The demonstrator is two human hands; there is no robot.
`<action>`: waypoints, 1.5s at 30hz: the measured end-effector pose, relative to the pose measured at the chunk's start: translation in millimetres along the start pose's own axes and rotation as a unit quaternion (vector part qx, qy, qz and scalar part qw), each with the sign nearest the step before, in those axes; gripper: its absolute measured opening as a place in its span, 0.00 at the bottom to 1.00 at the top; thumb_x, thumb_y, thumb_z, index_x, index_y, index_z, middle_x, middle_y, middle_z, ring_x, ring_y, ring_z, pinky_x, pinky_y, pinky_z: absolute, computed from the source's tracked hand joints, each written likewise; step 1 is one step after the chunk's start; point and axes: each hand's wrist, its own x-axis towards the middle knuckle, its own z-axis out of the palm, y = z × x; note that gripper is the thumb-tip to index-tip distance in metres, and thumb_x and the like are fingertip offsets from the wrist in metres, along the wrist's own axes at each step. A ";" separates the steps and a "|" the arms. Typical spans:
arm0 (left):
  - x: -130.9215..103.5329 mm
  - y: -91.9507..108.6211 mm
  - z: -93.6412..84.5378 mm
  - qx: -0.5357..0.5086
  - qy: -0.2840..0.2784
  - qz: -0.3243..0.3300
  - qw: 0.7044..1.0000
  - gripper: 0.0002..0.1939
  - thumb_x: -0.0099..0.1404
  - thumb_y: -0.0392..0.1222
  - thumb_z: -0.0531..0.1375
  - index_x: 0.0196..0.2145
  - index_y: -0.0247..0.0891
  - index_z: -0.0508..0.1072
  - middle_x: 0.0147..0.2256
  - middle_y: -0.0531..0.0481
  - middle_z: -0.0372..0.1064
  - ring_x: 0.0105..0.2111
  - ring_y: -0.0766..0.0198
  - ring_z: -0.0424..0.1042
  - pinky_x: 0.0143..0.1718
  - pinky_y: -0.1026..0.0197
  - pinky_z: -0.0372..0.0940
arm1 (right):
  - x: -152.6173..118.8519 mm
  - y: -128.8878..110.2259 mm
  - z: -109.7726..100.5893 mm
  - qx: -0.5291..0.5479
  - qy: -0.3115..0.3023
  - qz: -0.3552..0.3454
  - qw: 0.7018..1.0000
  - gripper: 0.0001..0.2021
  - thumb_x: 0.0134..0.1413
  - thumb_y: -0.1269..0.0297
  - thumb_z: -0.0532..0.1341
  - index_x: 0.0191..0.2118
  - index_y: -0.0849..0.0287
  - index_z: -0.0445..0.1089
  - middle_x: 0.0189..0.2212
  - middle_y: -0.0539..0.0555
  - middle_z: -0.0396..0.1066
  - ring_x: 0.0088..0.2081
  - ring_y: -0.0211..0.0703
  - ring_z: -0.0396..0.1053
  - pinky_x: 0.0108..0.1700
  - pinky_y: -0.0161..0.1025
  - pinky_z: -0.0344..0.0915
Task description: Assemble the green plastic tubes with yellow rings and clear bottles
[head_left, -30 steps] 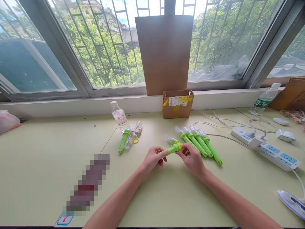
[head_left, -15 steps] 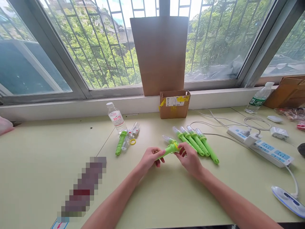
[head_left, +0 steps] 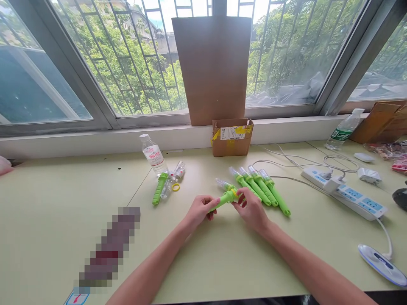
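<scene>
My left hand (head_left: 201, 207) is closed round a green plastic handle (head_left: 223, 200), which points up and to the right. A yellow ring (head_left: 234, 193) sits at the handle's far end. My right hand (head_left: 252, 210) pinches that end at the ring, its fingertips partly hiding it. Just behind lies another green handle with a clear tube (head_left: 222, 183), partly covered by the held one. Beyond my right hand, several green handles with clear tubes (head_left: 269, 192) lie side by side. On the left are a green handle (head_left: 159, 189), clear tubes (head_left: 167, 189) and a loose yellow ring (head_left: 176, 190).
A water bottle (head_left: 154, 156) stands behind the loose parts. A small cardboard box (head_left: 231, 146) is against the sill, with a cardboard sheet (head_left: 216, 72) behind it. On the right are a power strip (head_left: 345, 192), cables and a second bottle (head_left: 341, 131). A pixelated patch covers something at left.
The camera view has shifted slightly. Both hands keep nearly the same hold on the green handle and its yellow ring.
</scene>
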 end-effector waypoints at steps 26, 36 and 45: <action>-0.6 3.6 -4.6 -0.017 -0.021 -0.017 0.999 0.24 0.55 0.61 0.59 0.22 0.34 0.67 0.21 0.50 0.68 0.16 0.71 0.62 0.20 0.66 0.56 | 1.7 -11.0 -3.9 0.049 0.033 -0.060 0.996 0.05 0.53 0.67 0.60 0.35 0.55 0.61 0.33 0.51 0.67 0.26 0.36 0.67 0.26 0.35 0.67; -3.0 -2.9 2.6 0.153 0.062 0.153 0.974 0.19 0.55 0.56 0.62 0.36 0.38 0.69 0.27 0.52 0.67 0.21 0.69 0.64 0.23 0.65 0.59 | 1.9 -8.3 -3.0 0.025 0.055 -0.046 0.997 0.06 0.55 0.62 0.59 0.38 0.55 0.61 0.25 0.48 0.65 0.20 0.35 0.62 0.23 0.35 0.64; 0.6 -17.1 -2.5 0.389 0.242 0.458 0.762 0.06 0.59 0.42 0.62 0.33 0.39 0.68 0.28 0.54 0.69 0.22 0.73 0.65 0.21 0.70 0.56 | 2.0 -11.3 0.7 0.091 0.055 0.044 0.993 0.10 0.49 0.60 0.64 0.34 0.56 0.63 0.18 0.44 0.59 0.18 0.35 0.58 0.21 0.34 0.59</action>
